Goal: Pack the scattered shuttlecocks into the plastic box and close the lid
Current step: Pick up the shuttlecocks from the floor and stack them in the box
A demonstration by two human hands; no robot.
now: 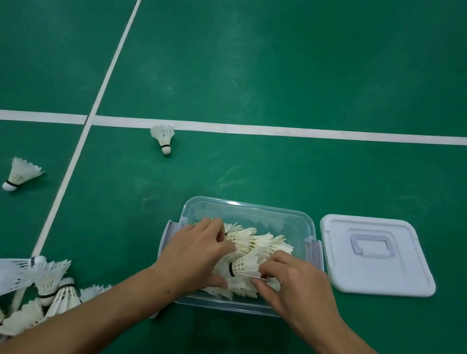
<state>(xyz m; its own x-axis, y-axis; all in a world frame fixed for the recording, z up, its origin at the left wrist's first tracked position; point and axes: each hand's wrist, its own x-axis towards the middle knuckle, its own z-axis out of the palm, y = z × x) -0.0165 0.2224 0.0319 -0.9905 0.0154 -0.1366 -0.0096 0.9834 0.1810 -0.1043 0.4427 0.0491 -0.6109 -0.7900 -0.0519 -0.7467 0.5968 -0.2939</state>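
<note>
Two hands are inside the plastic box [249,211], which stands open on the green court floor [294,68]. My left hand [196,254] reaches in from the box's left side, fingers curled down onto the shuttlecocks in the box [260,240], thumb underneath near the front wall; whether it actually grasps one, I cannot tell. My right hand [298,290] comes in from the front right corner, and its grip pinches the feather skirt of one shuttlecock [242,267], which lies on its side on top of the heap, black band and cork end pointing toward the left hand. That shuttlecock sits between the two hands.

Lid [376,254]: flat on the floor just beside the box's right wall, handle side up.

Loose items: a pile of shuttlecocks [15,298] on the floor at my lower left, near the left forearm; one single shuttlecock [21,175] lying well to the left; another [163,137] beyond the box, touching the white court line [316,133].
</note>
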